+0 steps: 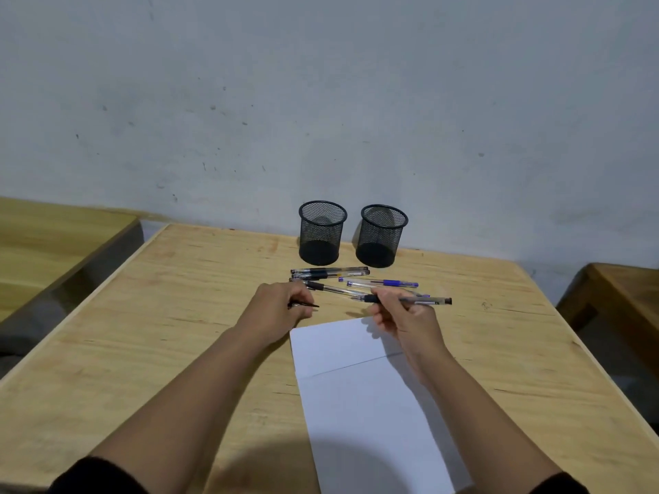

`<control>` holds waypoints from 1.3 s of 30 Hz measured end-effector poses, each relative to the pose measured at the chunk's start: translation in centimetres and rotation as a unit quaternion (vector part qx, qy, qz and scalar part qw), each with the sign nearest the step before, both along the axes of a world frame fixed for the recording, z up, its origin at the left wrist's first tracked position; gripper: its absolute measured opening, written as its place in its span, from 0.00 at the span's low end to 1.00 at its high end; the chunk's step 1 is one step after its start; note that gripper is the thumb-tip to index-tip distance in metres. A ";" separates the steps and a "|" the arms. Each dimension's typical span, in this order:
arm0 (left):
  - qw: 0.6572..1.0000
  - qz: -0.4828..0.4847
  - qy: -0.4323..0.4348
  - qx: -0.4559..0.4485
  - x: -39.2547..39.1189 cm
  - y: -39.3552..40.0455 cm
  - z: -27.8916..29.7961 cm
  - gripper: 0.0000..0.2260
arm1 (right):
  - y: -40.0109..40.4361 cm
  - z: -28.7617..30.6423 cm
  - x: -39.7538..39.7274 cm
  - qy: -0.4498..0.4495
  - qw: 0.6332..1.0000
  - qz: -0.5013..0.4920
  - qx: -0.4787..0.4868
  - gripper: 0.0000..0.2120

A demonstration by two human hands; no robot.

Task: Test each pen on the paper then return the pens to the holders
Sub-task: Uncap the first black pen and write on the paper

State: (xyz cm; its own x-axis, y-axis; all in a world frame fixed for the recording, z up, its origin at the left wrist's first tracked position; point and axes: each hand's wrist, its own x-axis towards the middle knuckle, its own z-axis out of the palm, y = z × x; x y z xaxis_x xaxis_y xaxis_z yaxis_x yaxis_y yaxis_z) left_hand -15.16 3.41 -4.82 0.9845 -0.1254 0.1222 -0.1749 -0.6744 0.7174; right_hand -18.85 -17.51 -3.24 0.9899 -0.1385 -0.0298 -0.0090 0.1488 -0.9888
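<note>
A black-grip pen (pixel 403 300) is pinched between the curled fingers and thumb of the right hand (pixel 403 315), held level above the far edge of the paper (pixel 356 379), its tip pointing left. A small dark piece, probably the cap (pixel 305 305), is gripped in the closed left hand (pixel 278 308). For a good test, the tip should be tilted down onto the paper and a short stroke drawn with light pressure. The remaining pens (pixel 330 272) are left lying on the table (pixel 178 315), just before two mesh holders (pixel 322 232), both apparently empty.
</note>
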 end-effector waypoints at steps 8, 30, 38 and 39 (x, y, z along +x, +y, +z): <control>1.000 -0.010 -0.026 -0.006 0.3 -0.2 -1.1 0.09 | 2.4 -1.7 -1.1 0.040 0.995 -0.062 0.061 0.06; 0.994 0.056 -0.096 0.000 -10.8 -0.4 -2.7 0.03 | 1.1 -0.9 -2.8 0.018 0.997 0.067 -0.033 0.04; 0.992 0.094 -0.077 -0.022 -11.0 -0.5 -2.7 0.02 | 6.0 -1.9 -3.8 0.045 0.990 0.093 -0.092 0.07; 0.992 0.095 -0.078 -0.022 -11.0 -0.5 -2.7 0.02 | 6.1 -2.2 -3.9 0.044 0.988 0.095 -0.113 0.07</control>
